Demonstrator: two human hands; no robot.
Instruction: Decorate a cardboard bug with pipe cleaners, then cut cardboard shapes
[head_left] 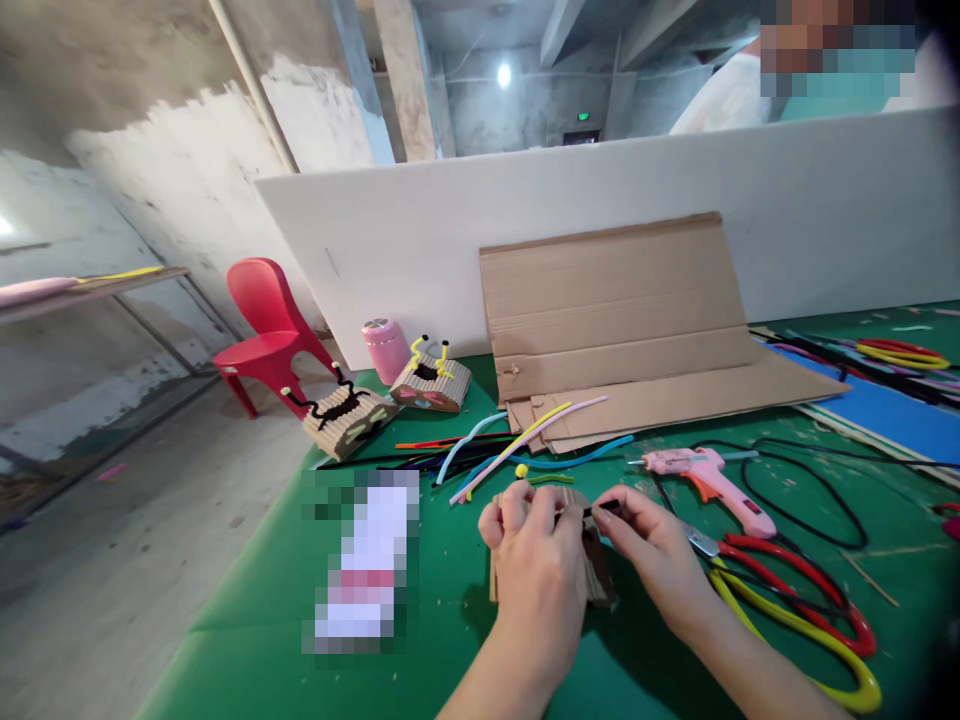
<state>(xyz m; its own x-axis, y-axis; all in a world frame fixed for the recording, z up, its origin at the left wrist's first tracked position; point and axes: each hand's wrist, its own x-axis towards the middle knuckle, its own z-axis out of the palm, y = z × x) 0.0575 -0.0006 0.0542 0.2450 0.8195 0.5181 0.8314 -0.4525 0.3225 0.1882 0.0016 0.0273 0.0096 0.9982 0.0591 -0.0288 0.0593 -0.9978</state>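
Note:
My left hand (534, 560) is closed around a small corrugated cardboard piece (596, 578) held just above the green table (255, 640). A yellow pompom (521, 470) sits at the piece's top. My right hand (646, 552) pinches a thin black pipe cleaner (606, 507) against the cardboard. A pink glue gun (709, 478) lies just beyond my right hand, and red and yellow scissors (795, 605) lie to its right.
Loose coloured pipe cleaners (517, 445) lie ahead of my hands. Two finished cardboard figures (345, 418) (432, 382) and a pink cup (385, 350) stand at the back left. Folded cardboard (622, 320) leans on a white board (450, 230). A red chair (266, 330) stands off the table. Another person sits behind the board.

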